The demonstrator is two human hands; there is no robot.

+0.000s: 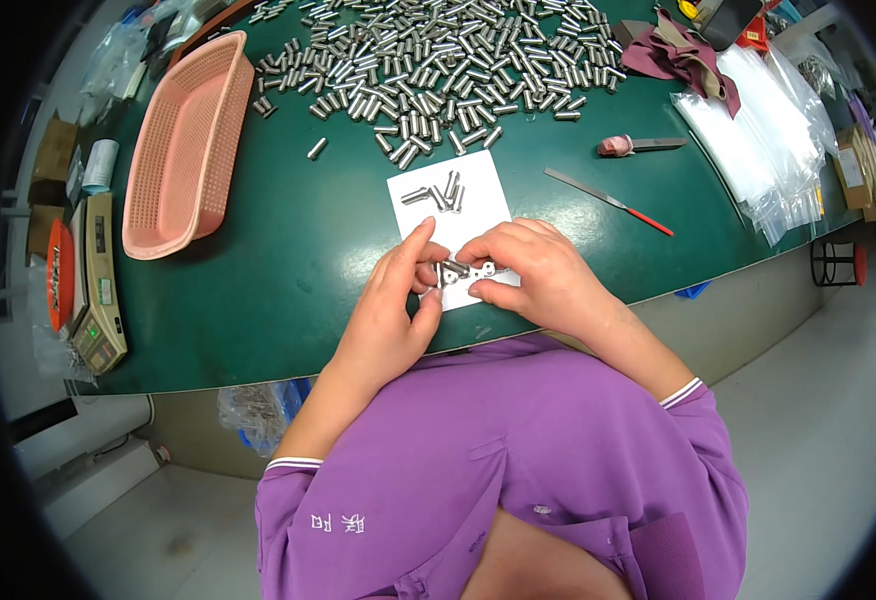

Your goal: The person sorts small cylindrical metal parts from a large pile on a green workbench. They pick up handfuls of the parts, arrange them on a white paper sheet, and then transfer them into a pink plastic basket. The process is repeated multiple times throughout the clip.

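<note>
My left hand [393, 290] and my right hand [538, 265] meet over the near part of a white sheet of paper [483, 180]. Between their curled fingers is a small row of headed metal pins [453, 270], some with their round ends toward me. My left thumb and fingers close on the row's left end, and my right thumb and fingers hold its right end. Part of the row is hidden by the fingers. Several more loose metal pins [440, 195] lie on the paper just beyond my hands.
A large heap of metal pins [438, 70] covers the far middle of the green table [298, 290]. Left are a pink basket [173, 150] and a scale [98, 290]. Right lie a red-handled file [608, 200], a wrapped-handle flat tool [643, 146], plastic bags [758, 140] and a maroon cloth [683, 60].
</note>
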